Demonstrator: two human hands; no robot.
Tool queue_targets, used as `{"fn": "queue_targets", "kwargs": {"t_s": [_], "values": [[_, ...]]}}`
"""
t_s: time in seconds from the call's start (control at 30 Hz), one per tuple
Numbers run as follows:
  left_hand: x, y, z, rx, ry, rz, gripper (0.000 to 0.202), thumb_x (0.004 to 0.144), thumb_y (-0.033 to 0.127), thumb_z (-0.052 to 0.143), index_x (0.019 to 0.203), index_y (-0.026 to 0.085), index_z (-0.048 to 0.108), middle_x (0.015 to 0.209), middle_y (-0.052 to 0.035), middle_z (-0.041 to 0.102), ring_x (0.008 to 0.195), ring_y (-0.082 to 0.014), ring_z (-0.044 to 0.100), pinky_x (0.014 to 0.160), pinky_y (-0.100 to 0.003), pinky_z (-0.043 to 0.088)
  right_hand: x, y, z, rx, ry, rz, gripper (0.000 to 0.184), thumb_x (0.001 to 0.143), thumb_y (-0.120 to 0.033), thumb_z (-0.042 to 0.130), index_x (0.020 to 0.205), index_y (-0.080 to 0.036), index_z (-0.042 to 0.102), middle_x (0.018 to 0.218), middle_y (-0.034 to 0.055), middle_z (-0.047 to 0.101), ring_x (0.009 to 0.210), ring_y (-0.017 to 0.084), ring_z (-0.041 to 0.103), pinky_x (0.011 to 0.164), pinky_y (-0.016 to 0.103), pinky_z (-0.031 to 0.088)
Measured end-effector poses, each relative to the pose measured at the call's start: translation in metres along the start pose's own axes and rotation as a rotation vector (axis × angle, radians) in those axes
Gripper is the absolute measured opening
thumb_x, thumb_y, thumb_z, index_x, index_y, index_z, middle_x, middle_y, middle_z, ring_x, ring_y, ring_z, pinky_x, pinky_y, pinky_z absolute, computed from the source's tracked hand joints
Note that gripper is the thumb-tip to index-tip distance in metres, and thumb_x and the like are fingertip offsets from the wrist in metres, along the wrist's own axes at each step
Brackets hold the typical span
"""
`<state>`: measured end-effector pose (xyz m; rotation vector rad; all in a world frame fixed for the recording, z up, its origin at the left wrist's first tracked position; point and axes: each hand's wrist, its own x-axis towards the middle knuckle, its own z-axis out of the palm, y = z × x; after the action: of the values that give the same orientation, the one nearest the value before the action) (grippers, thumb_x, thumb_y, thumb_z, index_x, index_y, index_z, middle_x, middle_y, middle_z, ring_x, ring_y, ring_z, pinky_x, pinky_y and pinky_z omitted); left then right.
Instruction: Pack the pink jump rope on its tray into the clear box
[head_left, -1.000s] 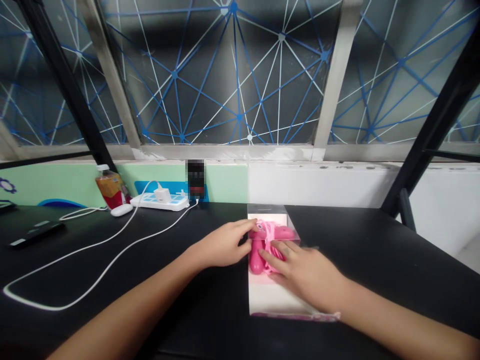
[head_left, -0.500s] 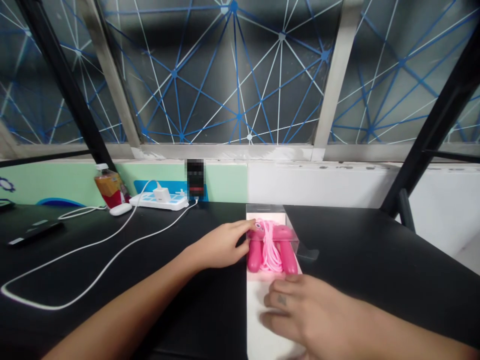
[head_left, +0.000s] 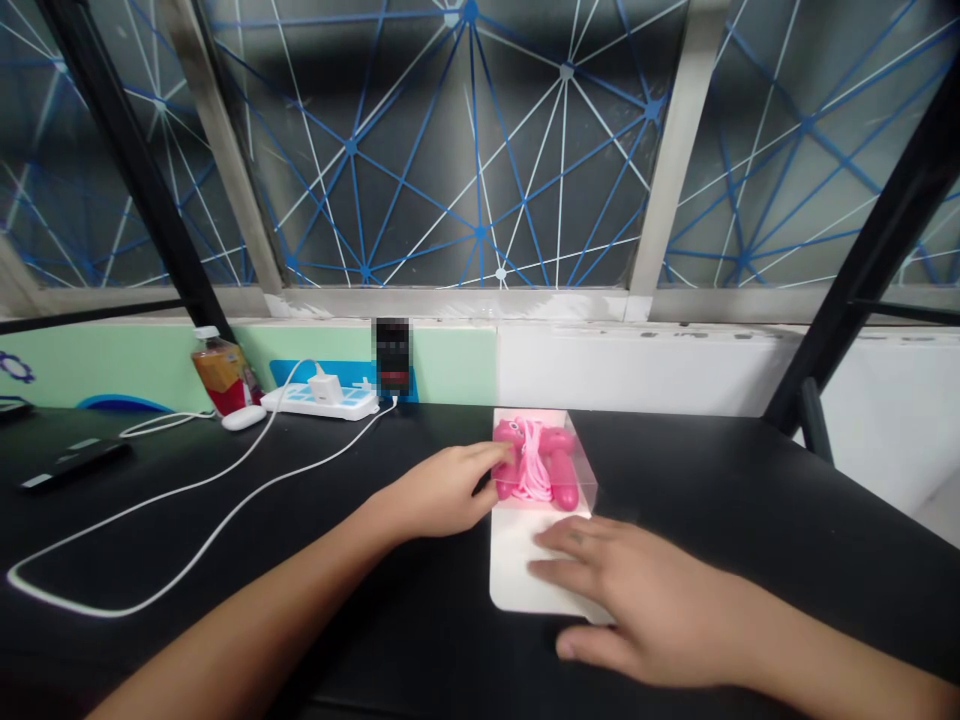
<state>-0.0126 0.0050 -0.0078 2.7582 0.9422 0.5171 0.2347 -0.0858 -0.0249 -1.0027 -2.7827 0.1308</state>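
Rm R of box (head_left: 587,480); cable (head_left: 112,612) blocks L.

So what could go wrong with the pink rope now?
The near end of the clear box looks open, so the pink rope might slide out if it tips. The white flap could crease if the right hand presses it. The left forearm might catch the white cable looping nearby.

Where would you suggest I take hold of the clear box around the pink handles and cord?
I would hold the clear box by its straight right wall, coming from the right: that side shows uncovered, while the left hand is at the left edge. The near end seems poorer, as the white flap extends there.
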Motion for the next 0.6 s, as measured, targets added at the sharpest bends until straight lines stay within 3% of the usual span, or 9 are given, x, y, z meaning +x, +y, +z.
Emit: {"fn": "queue_targets", "kwargs": {"t_s": [0.07,0.2,0.3,0.47,0.6], "values": [[0.000,-0.001,-0.001,-0.011,-0.005,-0.007,0.026,0.091,0.020,0.046,0.114,0.024,0.058,0.117,-0.0044,0.066,0.104,-0.0227,0.064,0.089,-0.032,0.048,-0.004,0.001,-0.009,0.065,0.001,0.000,0.057,0.089,-0.047,0.061,0.140,-0.027,0.049,0.140,0.0087,0.056,0.122,0.029,0.057,0.101,0.044,0.047],[0.000,-0.002,-0.002,-0.031,-0.013,-0.006,0.027,0.092,0.021,0.047,0.116,0.024,0.059,0.122,-0.0048,0.064,0.111,-0.0234,0.061,0.090,-0.032,0.048,-0.002,0.018,-0.019,0.082,0.185,0.053,0.030,0.095,-0.025,0.051,0.124,-0.027,0.060,0.120,0.0048,0.067,0.109,0.022,0.062,0.095,0.040,0.050],[0.002,-0.001,-0.004,-0.053,-0.030,0.001,0.025,0.095,0.026,0.047,0.117,0.024,0.059,0.125,-0.0041,0.064,0.115,-0.0231,0.059,0.093,-0.033,0.047,0.001,0.038,-0.012,0.032,0.308,0.188,0.023,0.094,-0.033,0.055,0.113,-0.023,0.062,0.115,0.0082,0.064,0.109,0.026,0.058,0.095,0.045,0.049],[0.004,0.003,-0.010,-0.060,-0.071,0.024,0.027,0.101,0.034,0.042,0.120,0.026,0.059,0.136,-0.0026,0.058,0.123,-0.0215,0.055,0.104,-0.035,0.040,0.001,0.061,0.010,0.038,0.331,0.298,0.051,0.088,-0.046,0.061,0.131,-0.022,0.048,0.134,0.0126,0.048,0.124,0.030,0.046,0.102,0.050,0.044],[0.002,0.000,-0.009,-0.043,-0.117,0.018,0.053,0.085,0.050,0.066,0.131,0.027,0.053,0.147,-0.0037,0.047,0.133,-0.0265,0.046,0.109,-0.038,0.037,0.003,0.066,0.013,0.028,0.366,0.318,0.049,0.093,-0.046,0.053,0.135,-0.023,0.045,0.138,0.0126,0.045,0.127,0.030,0.044,0.105,0.049,0.042]]}}
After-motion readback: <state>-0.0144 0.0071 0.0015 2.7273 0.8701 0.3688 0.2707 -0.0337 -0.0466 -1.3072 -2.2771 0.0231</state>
